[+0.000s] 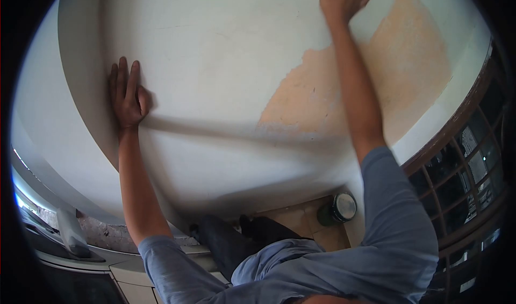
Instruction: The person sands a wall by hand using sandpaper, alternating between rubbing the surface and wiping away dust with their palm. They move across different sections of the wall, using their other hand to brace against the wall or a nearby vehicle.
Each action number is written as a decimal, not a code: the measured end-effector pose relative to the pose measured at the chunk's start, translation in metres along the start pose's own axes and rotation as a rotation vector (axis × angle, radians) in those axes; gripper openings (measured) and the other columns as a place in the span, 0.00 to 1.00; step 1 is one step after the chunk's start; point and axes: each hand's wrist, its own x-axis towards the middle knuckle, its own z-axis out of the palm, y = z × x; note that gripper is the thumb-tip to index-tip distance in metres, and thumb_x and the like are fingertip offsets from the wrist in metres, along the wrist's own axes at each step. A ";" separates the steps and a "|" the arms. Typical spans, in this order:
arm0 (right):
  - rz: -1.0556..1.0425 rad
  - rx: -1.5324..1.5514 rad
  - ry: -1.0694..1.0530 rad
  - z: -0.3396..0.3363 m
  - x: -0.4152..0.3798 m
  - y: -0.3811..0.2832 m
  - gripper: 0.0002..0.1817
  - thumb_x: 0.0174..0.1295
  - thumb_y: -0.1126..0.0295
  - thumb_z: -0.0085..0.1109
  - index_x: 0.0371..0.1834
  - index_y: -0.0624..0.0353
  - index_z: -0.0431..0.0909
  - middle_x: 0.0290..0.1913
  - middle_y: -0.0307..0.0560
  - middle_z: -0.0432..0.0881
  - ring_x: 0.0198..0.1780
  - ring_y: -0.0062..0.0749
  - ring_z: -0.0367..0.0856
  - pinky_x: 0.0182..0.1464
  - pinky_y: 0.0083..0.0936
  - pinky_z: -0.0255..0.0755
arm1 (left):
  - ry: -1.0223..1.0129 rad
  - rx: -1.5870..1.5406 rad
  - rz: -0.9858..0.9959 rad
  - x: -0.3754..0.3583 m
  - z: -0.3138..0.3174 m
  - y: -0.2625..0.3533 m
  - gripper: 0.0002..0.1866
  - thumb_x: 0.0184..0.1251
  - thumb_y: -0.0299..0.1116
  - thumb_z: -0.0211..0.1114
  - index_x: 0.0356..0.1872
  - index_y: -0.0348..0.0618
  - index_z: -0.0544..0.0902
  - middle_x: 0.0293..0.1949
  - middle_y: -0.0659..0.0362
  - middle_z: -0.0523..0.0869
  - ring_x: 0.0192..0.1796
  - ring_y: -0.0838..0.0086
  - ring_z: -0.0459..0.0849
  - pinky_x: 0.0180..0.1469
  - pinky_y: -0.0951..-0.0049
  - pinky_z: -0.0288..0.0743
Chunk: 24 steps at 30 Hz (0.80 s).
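My left hand rests against the white wall near its left corner, fingers stretched upward and apart, holding nothing. Higher up and to the right, my right hand is closed near the top edge of the view. A small dark bit shows beside its fingers, but what they grip is cut off or hidden. Below and beside my right forearm, a large patch of bare peach-coloured wall shows where the white coating is gone, with ragged edges.
A dark bucket with a pale lid or contents stands on the tiled floor by the wall's foot. At right is a brown-framed window with a grille. Part of a vehicle shows at lower left, beyond a white pillar.
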 end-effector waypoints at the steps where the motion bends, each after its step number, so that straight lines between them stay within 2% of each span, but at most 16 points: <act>1: -0.053 0.067 -0.011 -0.012 -0.047 0.000 0.27 0.72 0.60 0.40 0.70 0.62 0.66 0.76 0.53 0.59 0.76 0.59 0.52 0.70 0.67 0.44 | 0.007 -0.004 -0.005 0.001 0.000 -0.002 0.28 0.60 0.28 0.50 0.65 0.44 0.76 0.68 0.42 0.70 0.67 0.39 0.70 0.68 0.45 0.64; 3: -0.033 0.083 -0.172 -0.034 -0.177 -0.004 0.28 0.73 0.61 0.38 0.73 0.64 0.62 0.76 0.57 0.57 0.78 0.60 0.48 0.74 0.63 0.34 | 0.020 -0.012 -0.014 0.002 0.000 -0.004 0.29 0.59 0.27 0.50 0.65 0.45 0.76 0.68 0.42 0.71 0.67 0.40 0.70 0.69 0.45 0.64; 4: -0.076 0.122 -0.267 -0.048 -0.253 -0.002 0.29 0.70 0.61 0.43 0.69 0.68 0.65 0.76 0.60 0.56 0.77 0.64 0.47 0.74 0.65 0.31 | 0.017 -0.030 -0.013 0.001 0.000 -0.003 0.29 0.59 0.27 0.50 0.65 0.45 0.76 0.68 0.43 0.71 0.67 0.40 0.70 0.69 0.46 0.63; 6: -0.065 0.162 -0.523 -0.081 -0.400 -0.002 0.28 0.69 0.60 0.44 0.68 0.65 0.67 0.75 0.61 0.58 0.77 0.65 0.47 0.73 0.67 0.29 | 0.010 -0.014 -0.024 0.000 -0.004 -0.001 0.29 0.58 0.26 0.51 0.65 0.46 0.76 0.68 0.44 0.71 0.67 0.41 0.70 0.69 0.46 0.63; 8: -0.024 0.285 -0.584 -0.077 -0.436 -0.007 0.27 0.69 0.61 0.45 0.68 0.64 0.67 0.75 0.60 0.59 0.77 0.64 0.46 0.73 0.68 0.28 | -0.011 0.018 -0.031 0.002 -0.010 -0.010 0.30 0.57 0.26 0.52 0.65 0.46 0.76 0.68 0.44 0.71 0.67 0.42 0.70 0.69 0.46 0.63; 10: -0.136 0.267 -0.490 -0.079 -0.403 0.002 0.27 0.70 0.62 0.44 0.69 0.64 0.67 0.75 0.59 0.59 0.77 0.63 0.47 0.73 0.67 0.28 | 0.009 -0.060 -0.028 -0.004 -0.004 -0.008 0.31 0.55 0.26 0.52 0.65 0.47 0.76 0.68 0.45 0.71 0.68 0.43 0.69 0.69 0.46 0.63; 11: -0.099 0.220 -0.525 -0.070 -0.355 -0.002 0.28 0.70 0.61 0.42 0.70 0.64 0.66 0.75 0.58 0.59 0.77 0.64 0.47 0.73 0.66 0.27 | -0.010 -0.087 -0.041 -0.010 -0.003 -0.001 0.31 0.55 0.26 0.52 0.65 0.47 0.76 0.68 0.45 0.71 0.68 0.43 0.69 0.69 0.46 0.63; 13: -0.151 0.191 -0.265 -0.033 -0.226 -0.009 0.28 0.71 0.61 0.41 0.72 0.63 0.64 0.77 0.57 0.56 0.78 0.61 0.47 0.73 0.65 0.29 | 0.015 -0.026 -0.014 -0.004 -0.004 -0.007 0.31 0.55 0.26 0.52 0.66 0.47 0.75 0.69 0.46 0.70 0.68 0.44 0.69 0.69 0.46 0.63; 14: -0.111 0.146 -0.151 -0.019 -0.158 -0.017 0.27 0.71 0.62 0.42 0.71 0.62 0.65 0.77 0.55 0.57 0.77 0.61 0.49 0.73 0.65 0.34 | 0.020 -0.017 -0.011 -0.005 -0.002 -0.007 0.31 0.56 0.26 0.51 0.66 0.48 0.75 0.69 0.46 0.69 0.68 0.43 0.69 0.69 0.46 0.63; 15: -0.115 0.153 -0.085 -0.011 -0.096 -0.024 0.28 0.72 0.59 0.38 0.73 0.61 0.62 0.77 0.55 0.57 0.77 0.59 0.49 0.71 0.66 0.37 | 0.006 -0.039 -0.010 -0.006 -0.003 -0.007 0.31 0.56 0.26 0.51 0.66 0.48 0.75 0.69 0.46 0.69 0.68 0.43 0.69 0.69 0.46 0.63; 16: -0.140 0.155 -0.031 -0.009 -0.047 -0.033 0.28 0.71 0.60 0.40 0.71 0.62 0.63 0.75 0.56 0.60 0.77 0.60 0.50 0.71 0.67 0.40 | 0.017 -0.048 -0.009 -0.004 -0.003 -0.007 0.31 0.56 0.26 0.51 0.66 0.48 0.75 0.70 0.46 0.69 0.68 0.42 0.69 0.69 0.46 0.63; 17: -0.132 0.098 -0.083 0.000 -0.005 -0.031 0.28 0.71 0.60 0.41 0.71 0.64 0.64 0.74 0.57 0.61 0.76 0.60 0.51 0.71 0.67 0.40 | 0.029 -0.053 -0.007 -0.004 -0.002 -0.008 0.31 0.56 0.26 0.51 0.66 0.48 0.75 0.70 0.46 0.69 0.68 0.41 0.68 0.69 0.46 0.63; 18: -0.123 0.090 -0.092 0.001 0.006 -0.034 0.28 0.71 0.60 0.41 0.71 0.64 0.64 0.74 0.57 0.61 0.76 0.60 0.51 0.71 0.67 0.40 | 0.022 -0.051 -0.007 -0.005 0.000 -0.009 0.31 0.56 0.25 0.51 0.66 0.48 0.75 0.70 0.46 0.69 0.68 0.39 0.68 0.69 0.46 0.64; 20: -0.031 -0.020 -0.040 0.002 0.012 -0.048 0.27 0.76 0.57 0.38 0.74 0.58 0.62 0.77 0.49 0.57 0.79 0.46 0.48 0.73 0.60 0.43 | 0.016 -0.057 -0.006 -0.005 0.002 -0.009 0.31 0.56 0.25 0.51 0.67 0.48 0.75 0.70 0.46 0.69 0.68 0.40 0.68 0.69 0.46 0.64; 22: -0.103 0.150 -0.043 -0.021 -0.056 -0.052 0.28 0.71 0.61 0.41 0.71 0.65 0.64 0.75 0.56 0.61 0.76 0.61 0.52 0.71 0.66 0.40 | 0.035 -0.047 -0.012 -0.003 0.001 -0.009 0.32 0.56 0.25 0.51 0.67 0.48 0.74 0.70 0.46 0.69 0.68 0.40 0.68 0.69 0.46 0.64; 24: -0.077 0.080 -0.224 -0.035 -0.180 -0.046 0.30 0.70 0.61 0.41 0.72 0.67 0.61 0.76 0.60 0.56 0.77 0.62 0.47 0.73 0.65 0.33 | 0.021 -0.040 -0.015 -0.005 0.000 -0.008 0.31 0.56 0.26 0.52 0.66 0.48 0.75 0.69 0.47 0.70 0.69 0.43 0.68 0.70 0.47 0.63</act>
